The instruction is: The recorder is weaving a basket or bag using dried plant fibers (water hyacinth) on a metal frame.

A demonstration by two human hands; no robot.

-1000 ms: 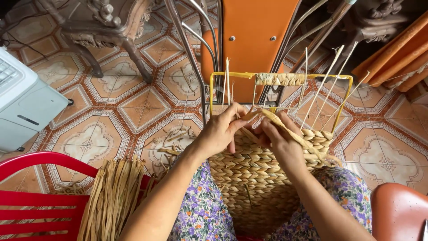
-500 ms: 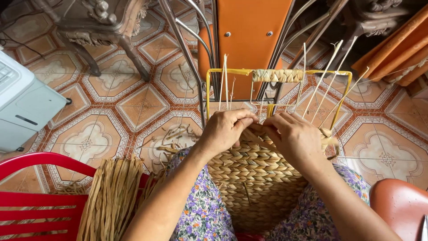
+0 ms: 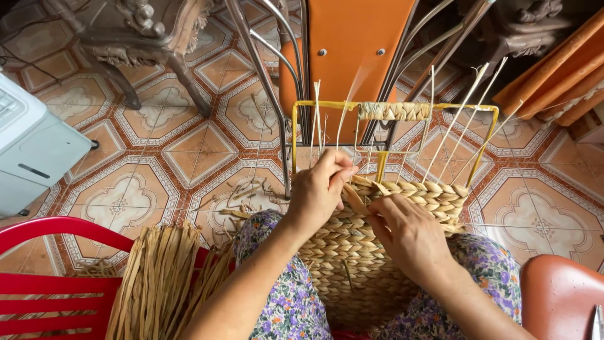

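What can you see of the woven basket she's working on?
The woven basket rests on the person's lap, made of braided tan straw in horizontal rows over a yellow wire frame whose top bar is partly wrapped. Thin pale stakes stand above the unfinished rim. The left hand and right hand pinch a strand at the rim.

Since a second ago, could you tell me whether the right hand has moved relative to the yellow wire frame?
Yes: the right hand has dropped lower and away from the yellow wire frame.

packages: none | labels: none | signs: none | screens: none
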